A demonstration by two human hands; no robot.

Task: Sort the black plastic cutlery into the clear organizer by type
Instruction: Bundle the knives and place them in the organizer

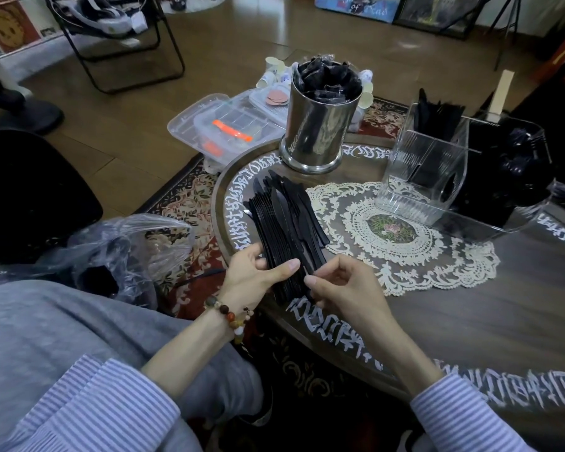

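Bundle of black plastic knives (pixel 282 220) held at centre frame, handle ends in the left hand (pixel 255 272), blades fanning up and away toward the upper left over the table edge. Left thumb laid across the top of the stack, fingers curled underneath, clamped on the bundle. Right hand (pixel 343 288) just right of it, thumb and forefinger pinched together on the lower end of a knife at the bundle's right side, remaining fingers loosely curled. Both forearms reaching in from the bottom of the frame, striped sleeves (pixel 105 396) pushed back, beaded bracelet (pixel 234 316) on the left wrist.

Clear organizer (pixel 437 177) at right of centre on the round dark table (pixel 470 305), well apart from the hands; rear compartment with black cutlery handles standing up, right compartment filled with dark pieces, front left compartment showing clear walls. White ornamental lettering around the table rim, not legible. Poster on the floor at top of frame with script too blurred to read reliably.

Steel canister (pixel 317 125) stuffed with black packets behind the knives. White lace doily (pixel 402 243) at table centre. Crumpled clear plastic bag (pixel 124 252) at left on the lap.
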